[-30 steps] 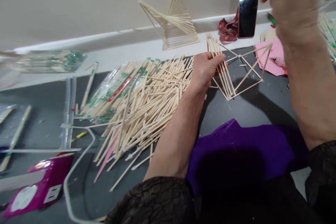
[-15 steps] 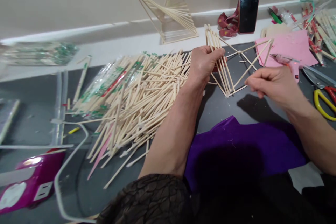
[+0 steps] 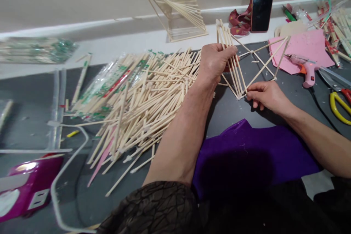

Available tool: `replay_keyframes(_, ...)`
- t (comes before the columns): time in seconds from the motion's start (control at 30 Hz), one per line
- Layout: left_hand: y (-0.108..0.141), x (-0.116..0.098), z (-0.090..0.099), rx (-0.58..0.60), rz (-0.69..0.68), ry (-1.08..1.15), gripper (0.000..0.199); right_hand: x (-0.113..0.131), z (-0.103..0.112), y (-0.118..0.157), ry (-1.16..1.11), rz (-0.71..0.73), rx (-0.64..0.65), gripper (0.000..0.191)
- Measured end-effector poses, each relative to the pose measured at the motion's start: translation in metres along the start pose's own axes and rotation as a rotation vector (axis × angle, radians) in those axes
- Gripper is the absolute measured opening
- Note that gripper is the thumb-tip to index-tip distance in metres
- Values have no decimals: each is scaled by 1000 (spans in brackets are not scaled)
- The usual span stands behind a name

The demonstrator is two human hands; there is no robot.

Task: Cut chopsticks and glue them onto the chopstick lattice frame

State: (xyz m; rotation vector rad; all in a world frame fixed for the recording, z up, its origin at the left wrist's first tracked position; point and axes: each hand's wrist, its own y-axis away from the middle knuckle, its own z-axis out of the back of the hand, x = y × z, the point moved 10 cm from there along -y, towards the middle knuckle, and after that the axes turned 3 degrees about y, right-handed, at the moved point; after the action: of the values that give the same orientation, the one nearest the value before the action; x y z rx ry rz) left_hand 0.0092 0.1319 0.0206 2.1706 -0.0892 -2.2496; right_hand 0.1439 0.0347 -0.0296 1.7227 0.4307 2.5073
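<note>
A frame of thin wooden sticks (image 3: 266,63) stands on the dark table, its joints whitish with glue. My left hand (image 3: 214,62) is closed round the upper part of a row of slanted sticks on the frame's left side. Low on the same row, my right hand (image 3: 265,95) pinches the frame beside its front bottom corner, thumb and fingertips pressed together at a stick's lower end. To the left of my left forearm lies a big heap of loose sticks (image 3: 153,98).
A pink glue gun (image 3: 309,71) rests by pink paper (image 3: 315,47), with yellow-and-red scissors (image 3: 338,108) beside it. A phone (image 3: 263,2) leans on the wall near a finished-looking twisted stick model (image 3: 189,12). Purple cloth (image 3: 255,142) lies in front; a magenta packet (image 3: 33,179) sits left.
My right hand has moved left and inward, from beside the frame to its front bottom corner, uncovering the glue gun. My left hand keeps its hold. The view has shifted slightly.
</note>
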Motion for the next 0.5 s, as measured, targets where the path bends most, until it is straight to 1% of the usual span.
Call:
replay_keyframes(0.27, 0, 3, 2, 1, 15, 12, 12, -4, -7, -5, -36, 20, 59, 9)
replay_keyframes(0.5, 1, 4, 5, -23, 29, 15, 9, -8, -15, -11, -57, -32, 133, 12)
